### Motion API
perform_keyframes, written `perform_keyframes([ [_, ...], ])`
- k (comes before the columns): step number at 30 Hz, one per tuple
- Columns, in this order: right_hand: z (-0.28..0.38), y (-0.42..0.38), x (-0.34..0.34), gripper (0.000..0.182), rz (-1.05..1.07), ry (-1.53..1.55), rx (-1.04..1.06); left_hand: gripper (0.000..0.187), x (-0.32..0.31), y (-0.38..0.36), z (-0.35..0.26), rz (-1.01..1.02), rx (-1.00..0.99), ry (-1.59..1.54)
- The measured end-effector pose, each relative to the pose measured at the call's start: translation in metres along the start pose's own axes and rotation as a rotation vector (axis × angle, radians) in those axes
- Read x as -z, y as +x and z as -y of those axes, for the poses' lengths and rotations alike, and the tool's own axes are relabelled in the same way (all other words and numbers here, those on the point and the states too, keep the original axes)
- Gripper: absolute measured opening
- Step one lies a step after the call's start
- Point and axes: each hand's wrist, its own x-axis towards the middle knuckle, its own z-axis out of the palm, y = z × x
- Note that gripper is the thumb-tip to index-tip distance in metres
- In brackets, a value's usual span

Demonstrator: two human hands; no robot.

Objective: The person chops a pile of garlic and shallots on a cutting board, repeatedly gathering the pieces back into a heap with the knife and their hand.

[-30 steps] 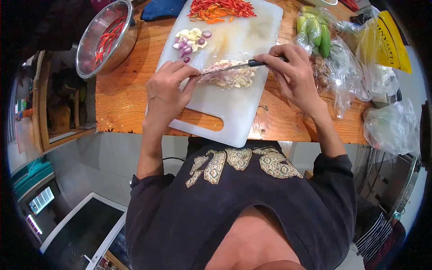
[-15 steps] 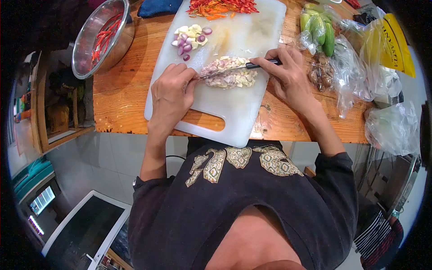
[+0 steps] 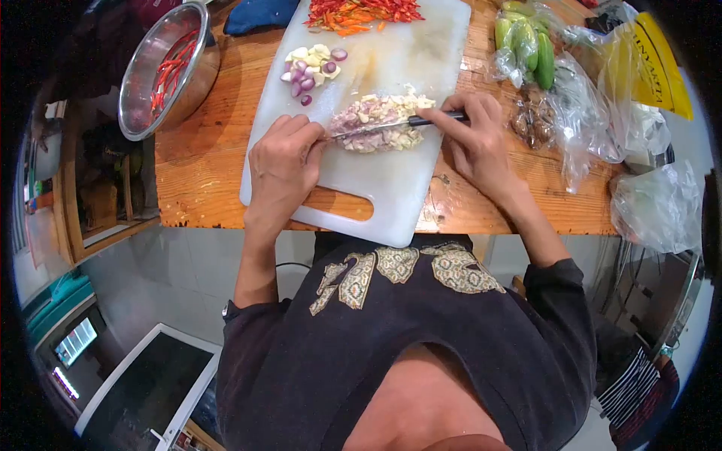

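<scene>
Well, left hand [image 3: 284, 167] and right hand [image 3: 480, 139] gripping knife [image 3: 438, 118], board [image 3: 383, 177] bare (toward near edge)

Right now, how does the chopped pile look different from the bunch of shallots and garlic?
The chopped pile is tiny, messy bits, but the bunch of shallots and garlic is bigger, smooth pieces. The knife lies across the chopped pile, while no blade touches the bunch. Both sit on the white cutting board.
</scene>
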Motion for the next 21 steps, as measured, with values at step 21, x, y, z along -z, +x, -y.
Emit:
perform_keyframes([
  [21,-0.030,0.038,-0.004,0.052,0.105,0.052,0.134,0.009,-0.005,-0.002,0.000,-0.068,0.062,0.027],
])
